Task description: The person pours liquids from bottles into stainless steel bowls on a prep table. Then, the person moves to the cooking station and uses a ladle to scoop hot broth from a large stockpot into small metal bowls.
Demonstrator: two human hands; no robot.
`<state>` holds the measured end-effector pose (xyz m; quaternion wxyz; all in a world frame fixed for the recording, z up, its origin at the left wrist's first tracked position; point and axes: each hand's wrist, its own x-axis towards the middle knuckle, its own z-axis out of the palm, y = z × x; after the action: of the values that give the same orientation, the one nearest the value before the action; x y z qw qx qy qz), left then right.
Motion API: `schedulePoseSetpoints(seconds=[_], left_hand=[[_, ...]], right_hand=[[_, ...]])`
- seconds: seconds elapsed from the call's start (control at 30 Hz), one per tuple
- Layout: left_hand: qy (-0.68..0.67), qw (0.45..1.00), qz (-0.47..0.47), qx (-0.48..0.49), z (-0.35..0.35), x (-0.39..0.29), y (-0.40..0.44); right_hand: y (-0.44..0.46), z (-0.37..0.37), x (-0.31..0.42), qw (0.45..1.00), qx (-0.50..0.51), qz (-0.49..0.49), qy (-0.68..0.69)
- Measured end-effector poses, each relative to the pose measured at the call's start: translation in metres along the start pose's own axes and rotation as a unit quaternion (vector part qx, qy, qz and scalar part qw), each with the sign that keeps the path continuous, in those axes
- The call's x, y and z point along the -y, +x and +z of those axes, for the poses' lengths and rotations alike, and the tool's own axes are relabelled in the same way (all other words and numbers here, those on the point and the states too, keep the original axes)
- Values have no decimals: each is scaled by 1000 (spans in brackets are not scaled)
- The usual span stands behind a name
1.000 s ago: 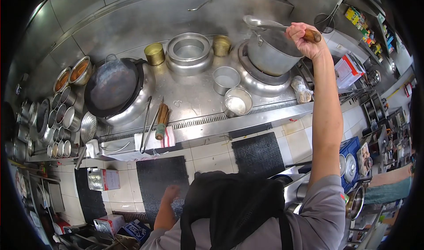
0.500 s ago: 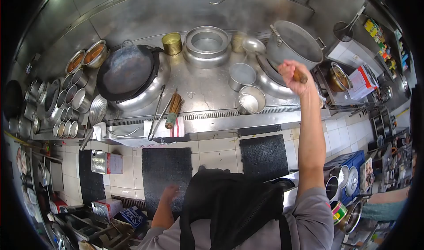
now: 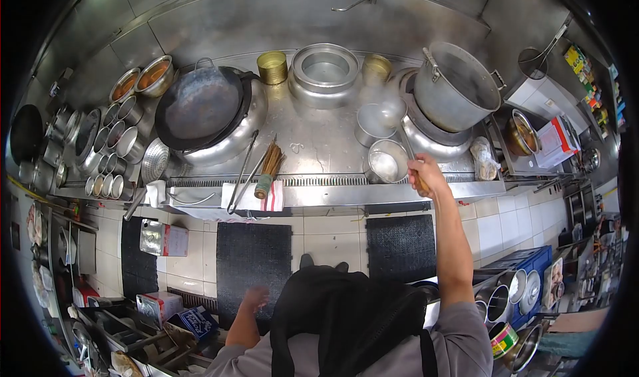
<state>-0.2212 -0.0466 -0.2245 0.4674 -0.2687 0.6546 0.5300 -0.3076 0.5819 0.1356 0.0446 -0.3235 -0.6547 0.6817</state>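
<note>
My right hand (image 3: 428, 176) is wrapped around the wooden handle of a long metal ladle (image 3: 391, 113). The ladle's bowl is over a round metal container (image 3: 367, 132), partly covering its opening; steam blurs this spot. Just in front, beside my right hand, stands a second metal container (image 3: 374, 173) with something white inside. A large steaming stockpot (image 3: 444, 97) sits on the right burner behind the hand. Low at my side, above the floor mat, hangs my left hand (image 3: 254, 300), fingers loosely apart and holding nothing.
On the left burner is a dark wok (image 3: 200, 104). Tongs (image 3: 243, 171) and a bamboo brush (image 3: 269, 167) lie across the counter's front edge by a towel (image 3: 274, 196). A gold tin (image 3: 272, 68) and a wide metal pot (image 3: 324, 87) stand at the back.
My right hand has come down and toward me from beside the stockpot, bringing the ladle's bowl from the back to above the metal container. My left hand stays low.
</note>
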Motion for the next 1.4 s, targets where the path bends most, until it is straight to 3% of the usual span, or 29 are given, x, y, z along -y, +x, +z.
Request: schedulePoseSetpoints(seconds=[0.3, 0.4, 0.43, 0.5, 0.53, 0.57, 0.6, 0.63, 0.67, 0.7, 0.73, 0.77, 0.8, 0.87, 0.97, 1.03, 1.07, 1.17, 1.2, 1.23, 1.27, 1.33, 1.4], left_hand=[[-29, 997, 68, -9, 19, -23, 26], [15, 999, 26, 31, 11, -23, 36], [23, 999, 25, 28, 10, -25, 38], [-9, 1000, 27, -3, 13, -15, 32], [153, 978, 141, 13, 1, -1, 63], [230, 966, 115, -13, 2, -10, 59], [306, 948, 86, -35, 7, -20, 53], [314, 933, 177, -16, 8, -20, 48], [210, 970, 80, -86, 16, -26, 42], [191, 964, 131, -130, 25, -33, 29], [134, 973, 117, -148, 36, -44, 15], [86, 969, 148, -178, 51, -41, 19], [48, 961, 182, -203, 62, -39, 28], [21, 960, 197, -200, 89, -44, 20], [-20, 971, 148, -187, 131, -32, 3], [18, 988, 98, -120, 150, -13, 4], [43, 977, 172, -116, 157, 11, 12], [-180, 980, 25, -86, 191, 22, -17], [-227, 972, 54, -39, 194, 33, -22], [-251, 966, 54, 4, 193, 55, -9], [-203, 978, -3, -42, 202, 38, -29], [-227, 973, -24, 16, 201, 43, -25], [-306, 948, -63, 59, 195, 36, -30]], right_hand=[[-7, 3, -49, 952, -65, -109, -278], [17, -21, -93, 857, -103, -241, -445], [13, -20, -88, 848, -100, -186, -485], [8, -22, -90, 849, -97, -190, -483], [-3, -13, -74, 862, -67, -174, -472], [12, -25, -94, 862, -54, -246, -440], [22, -30, -97, 864, -49, -197, -460], [49, -55, -126, 832, -50, -264, -485], [45, -54, -114, 817, -35, -261, -513], [75, -77, -135, 754, -43, -334, -563], [46, -57, -97, 795, -9, -231, -561], [76, -80, -118, 771, 18, -343, -537], [60, -70, -96, 705, 11, -314, -636], [84, -79, -83, 780, 104, -180, -590], [68, -57, -27, 862, 85, 65, -495], [107, -76, -51, 978, 107, 11, -180], [111, -82, -47, 976, 147, 32, -159], [97, -90, -28, 977, 190, 79, -53], [85, -83, -11, 979, 180, 89, -37], [89, -90, -12, 969, 216, 114, 34], [91, -87, -11, 970, 165, 153, 96], [95, -87, -5, 949, 166, 217, 156], [79, -85, 2, 953, 172, 185, 168]])
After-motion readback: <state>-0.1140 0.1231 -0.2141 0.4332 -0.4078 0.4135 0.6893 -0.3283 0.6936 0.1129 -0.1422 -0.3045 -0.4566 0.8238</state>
